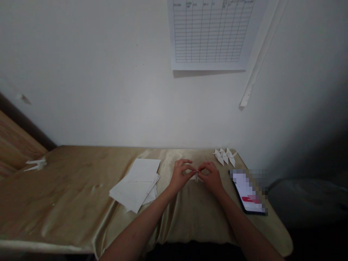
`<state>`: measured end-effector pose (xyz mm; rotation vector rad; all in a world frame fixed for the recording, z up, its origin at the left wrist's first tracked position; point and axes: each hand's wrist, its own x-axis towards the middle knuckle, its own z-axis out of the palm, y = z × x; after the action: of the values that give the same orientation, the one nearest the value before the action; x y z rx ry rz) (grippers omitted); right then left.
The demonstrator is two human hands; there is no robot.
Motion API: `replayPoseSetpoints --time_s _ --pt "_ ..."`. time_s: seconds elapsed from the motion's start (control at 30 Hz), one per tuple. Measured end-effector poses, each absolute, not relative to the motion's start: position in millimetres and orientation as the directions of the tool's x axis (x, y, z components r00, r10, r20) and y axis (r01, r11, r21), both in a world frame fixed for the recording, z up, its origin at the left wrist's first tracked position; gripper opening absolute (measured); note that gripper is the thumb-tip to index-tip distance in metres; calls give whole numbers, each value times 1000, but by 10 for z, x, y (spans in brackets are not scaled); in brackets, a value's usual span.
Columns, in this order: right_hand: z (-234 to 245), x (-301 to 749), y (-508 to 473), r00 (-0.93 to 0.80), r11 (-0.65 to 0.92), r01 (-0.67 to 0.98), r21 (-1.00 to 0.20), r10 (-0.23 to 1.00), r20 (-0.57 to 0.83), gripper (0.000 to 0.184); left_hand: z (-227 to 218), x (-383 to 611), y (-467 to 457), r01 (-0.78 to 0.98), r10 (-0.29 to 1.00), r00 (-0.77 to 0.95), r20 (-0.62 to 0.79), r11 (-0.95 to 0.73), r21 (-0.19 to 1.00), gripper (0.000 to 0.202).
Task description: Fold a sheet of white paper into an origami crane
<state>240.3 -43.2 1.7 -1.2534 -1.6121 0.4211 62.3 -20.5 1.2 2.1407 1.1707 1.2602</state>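
Between my two hands, a small piece of folded white paper [197,177] is held just above the cloth-covered table. My left hand [181,174] pinches it from the left with thumb and index finger. From the right, my right hand [210,175] pinches it the same way, and the fingertips of both hands nearly meet. The fingers hide much of the paper, so its full shape cannot be made out. Several folded white paper cranes [225,156] sit close together beyond my right hand, near the table's back edge.
Left of my hands lies a loose stack of white paper sheets [133,186]. A phone [247,192] with its screen lit is at the right edge. Another folded white paper piece [36,165] rests far left. A printed grid sheet [209,36] hangs on the wall behind the table [76,195].
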Motion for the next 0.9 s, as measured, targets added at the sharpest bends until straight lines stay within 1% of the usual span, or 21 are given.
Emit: replayPoseSetpoints --time_s 0.13,0.33,0.47,0.67,0.8,0.9 --pt "-12 2452 -406 43 393 415 -820 892 449 6 46 584 -196 431 806 279 522 -591 682 6" --pt "-78 2470 -373 15 361 321 -876 922 386 8 -1 587 -178 406 784 262 563 -619 672 8" --pt "-103 2467 -374 10 352 292 -889 929 371 8 -3 587 -175 410 767 266 584 -639 651 8" --pt "-91 2472 -396 2 320 263 -910 943 333 12 19 589 -209 430 760 285 584 -646 631 10" --pt "-35 2526 -410 -45 301 209 -930 953 298 15 9 584 -197 379 790 232 567 -611 695 9" --pt "-3 2556 -402 -67 326 229 -917 945 319 15 13 574 -186 327 823 212 527 -568 755 9"
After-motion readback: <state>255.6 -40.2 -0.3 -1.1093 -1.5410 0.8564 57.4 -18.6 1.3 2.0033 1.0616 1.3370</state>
